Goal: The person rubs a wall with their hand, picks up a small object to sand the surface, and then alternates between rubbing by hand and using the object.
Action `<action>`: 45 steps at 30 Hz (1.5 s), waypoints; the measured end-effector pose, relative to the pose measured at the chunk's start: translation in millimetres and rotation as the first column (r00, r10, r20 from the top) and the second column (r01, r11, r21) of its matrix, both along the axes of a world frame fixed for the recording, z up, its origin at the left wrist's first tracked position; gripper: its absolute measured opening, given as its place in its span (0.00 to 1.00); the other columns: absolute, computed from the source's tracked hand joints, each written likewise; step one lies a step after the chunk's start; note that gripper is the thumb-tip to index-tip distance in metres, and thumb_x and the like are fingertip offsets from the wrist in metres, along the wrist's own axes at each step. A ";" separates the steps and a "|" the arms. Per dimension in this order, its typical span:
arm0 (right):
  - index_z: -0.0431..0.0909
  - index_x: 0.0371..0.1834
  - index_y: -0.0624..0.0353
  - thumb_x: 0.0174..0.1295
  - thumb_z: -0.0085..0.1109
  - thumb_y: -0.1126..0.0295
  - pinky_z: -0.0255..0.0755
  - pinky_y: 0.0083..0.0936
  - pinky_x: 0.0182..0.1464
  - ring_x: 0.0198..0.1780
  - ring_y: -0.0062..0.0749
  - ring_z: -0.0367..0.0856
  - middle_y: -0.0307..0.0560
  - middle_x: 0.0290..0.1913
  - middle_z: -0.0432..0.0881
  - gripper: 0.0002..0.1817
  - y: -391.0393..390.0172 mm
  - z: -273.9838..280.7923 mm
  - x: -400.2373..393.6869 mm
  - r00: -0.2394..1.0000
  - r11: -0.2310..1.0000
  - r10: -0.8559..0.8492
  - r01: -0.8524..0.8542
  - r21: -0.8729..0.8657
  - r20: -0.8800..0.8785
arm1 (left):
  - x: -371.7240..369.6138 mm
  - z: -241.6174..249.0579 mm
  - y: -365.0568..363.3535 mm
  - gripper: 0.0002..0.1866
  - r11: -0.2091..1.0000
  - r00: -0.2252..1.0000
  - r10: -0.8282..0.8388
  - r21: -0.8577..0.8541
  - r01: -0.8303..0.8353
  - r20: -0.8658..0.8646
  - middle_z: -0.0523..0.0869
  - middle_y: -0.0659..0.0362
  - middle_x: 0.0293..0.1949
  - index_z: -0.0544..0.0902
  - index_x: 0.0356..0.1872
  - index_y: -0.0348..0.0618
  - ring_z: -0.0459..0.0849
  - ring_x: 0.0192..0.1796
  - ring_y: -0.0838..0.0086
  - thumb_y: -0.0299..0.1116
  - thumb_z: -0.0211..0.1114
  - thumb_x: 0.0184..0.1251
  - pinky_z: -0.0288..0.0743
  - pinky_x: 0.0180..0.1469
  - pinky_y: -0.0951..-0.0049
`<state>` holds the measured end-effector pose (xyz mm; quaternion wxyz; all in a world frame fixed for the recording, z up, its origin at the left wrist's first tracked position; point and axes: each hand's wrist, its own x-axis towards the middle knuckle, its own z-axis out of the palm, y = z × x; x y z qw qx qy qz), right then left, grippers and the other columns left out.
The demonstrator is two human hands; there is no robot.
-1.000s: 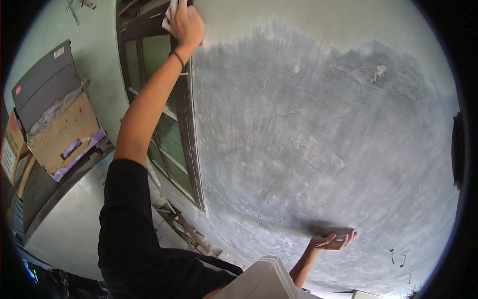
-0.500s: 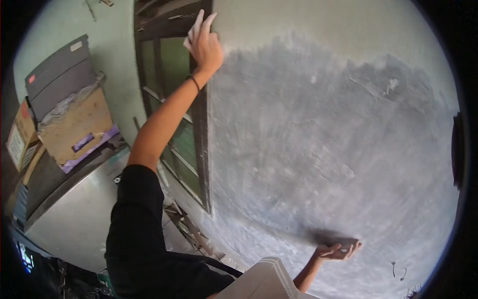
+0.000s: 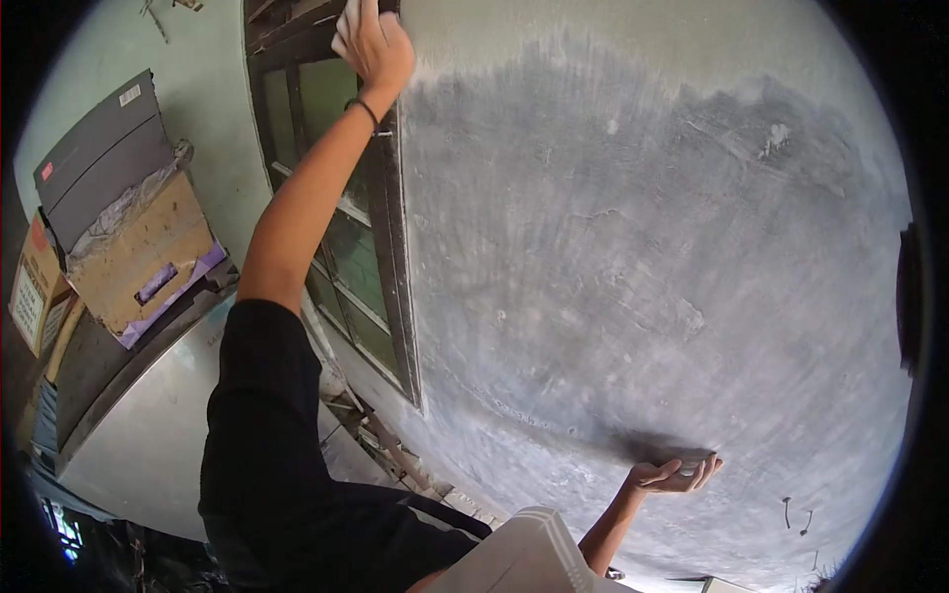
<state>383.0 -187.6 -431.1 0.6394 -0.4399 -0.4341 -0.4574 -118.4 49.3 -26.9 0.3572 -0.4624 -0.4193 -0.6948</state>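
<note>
My left hand (image 3: 374,47) is raised at the top of the view, beside the upper part of the dark wooden window frame (image 3: 393,247). Its fingers are partly stretched and partly bent, with pale dust on them; the tips are cut off by the view's edge. I see nothing held in it. Low on the right, my right hand (image 3: 674,476) is at the grey wall (image 3: 563,296), palm turned up, fingers loosely bent and apart. No held thing shows there, and a dark shadow falls on the wall just above it.
Pale green paint (image 3: 633,30) meets the grey area in a jagged upper edge. Cardboard boxes (image 3: 148,257) stand at left above a shiny metal surface (image 3: 148,415). Debris lies along the wall's foot. Two hooked wires (image 3: 797,514) stick out at lower right.
My left hand appears higher and farther left, partly leaving the view, with its fingers more bent. My right hand appears slightly higher. The view itself has shifted a little.
</note>
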 end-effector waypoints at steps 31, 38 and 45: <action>0.62 0.70 0.61 0.76 0.44 0.63 0.51 0.68 0.78 0.79 0.67 0.58 0.63 0.70 0.69 0.23 3.8 -4.7 -1.7 0.997 0.996 0.051 -0.046 0.081 -0.057 | -2.9 -32.8 13.9 0.26 0.984 0.986 -0.166 0.068 0.166 -0.012 0.69 0.45 0.76 0.72 0.73 0.41 0.65 0.77 0.50 0.24 0.46 0.75 0.55 0.79 0.53; 0.62 0.69 0.65 0.77 0.42 0.65 0.53 0.66 0.77 0.77 0.63 0.63 0.64 0.69 0.71 0.22 5.2 1.2 -2.9 0.998 0.990 0.068 -0.065 0.125 -0.018 | 0.0 -26.2 7.1 0.26 0.983 0.983 -0.173 0.072 0.168 0.064 0.71 0.45 0.75 0.73 0.71 0.40 0.66 0.77 0.48 0.25 0.46 0.74 0.55 0.79 0.52; 0.61 0.71 0.60 0.77 0.43 0.61 0.49 0.68 0.78 0.79 0.65 0.58 0.59 0.71 0.69 0.24 2.3 -7.4 6.9 0.995 0.993 0.098 -0.096 0.076 -0.022 | -17.0 -16.9 30.9 0.26 0.965 0.989 -0.139 0.216 0.148 -0.058 0.72 0.48 0.75 0.76 0.69 0.45 0.68 0.74 0.51 0.27 0.48 0.71 0.56 0.76 0.53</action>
